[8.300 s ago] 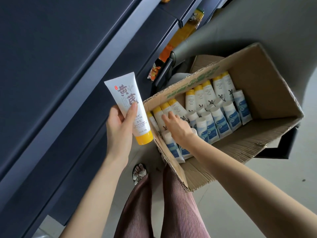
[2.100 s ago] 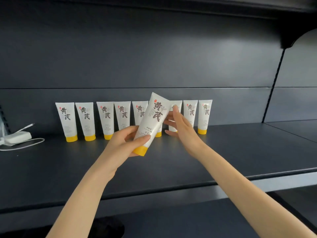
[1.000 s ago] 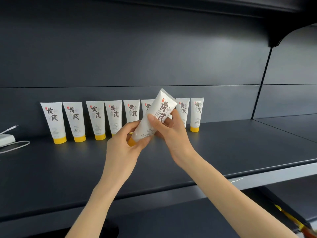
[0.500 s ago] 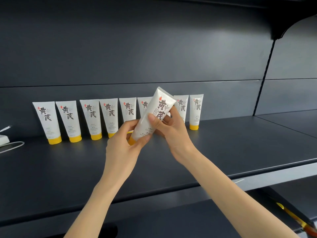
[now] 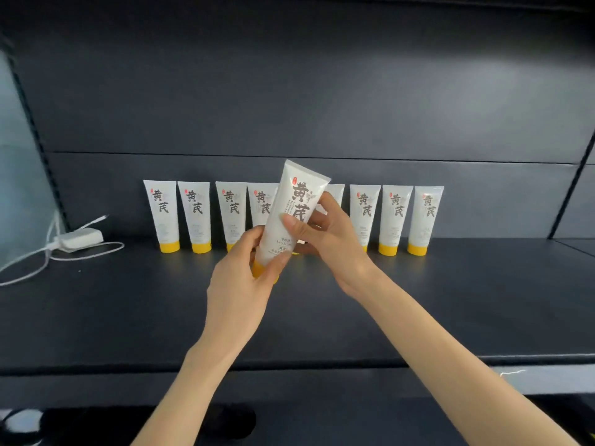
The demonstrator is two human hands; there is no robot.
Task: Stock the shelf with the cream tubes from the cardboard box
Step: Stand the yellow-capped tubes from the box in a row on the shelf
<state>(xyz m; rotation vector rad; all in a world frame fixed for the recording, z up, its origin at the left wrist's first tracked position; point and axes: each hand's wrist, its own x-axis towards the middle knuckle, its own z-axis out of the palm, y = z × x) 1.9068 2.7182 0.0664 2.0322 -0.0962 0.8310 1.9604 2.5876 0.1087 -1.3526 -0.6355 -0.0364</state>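
Just above the shelf (image 5: 450,300), a tilted tube (image 5: 291,217) is held cap down: the left hand (image 5: 238,284) grips its yellow cap end, and the right hand (image 5: 331,243) pinches its middle. Behind, a row of tubes (image 5: 396,217) stands cap-down at the back, with a white charger (image 5: 79,241) lying to their left.

The row of cream tubes (image 5: 396,217) stands cap-down against the back panel (image 5: 289,91). The gaps between them are narrow, so the rear of the shelf (image 5: 450,300) is blocked there. Right of the last tube the shelf lies bare up to the dark upright (image 5: 566,194). Left of the row, a white charger (image 5: 79,239) and its looping cable (image 5: 83,257) take up the back corner. The wide front strip is open. The held tube (image 5: 294,201), in the left grip (image 5: 238,284) and right grip (image 5: 335,243), screens the middle of the row.
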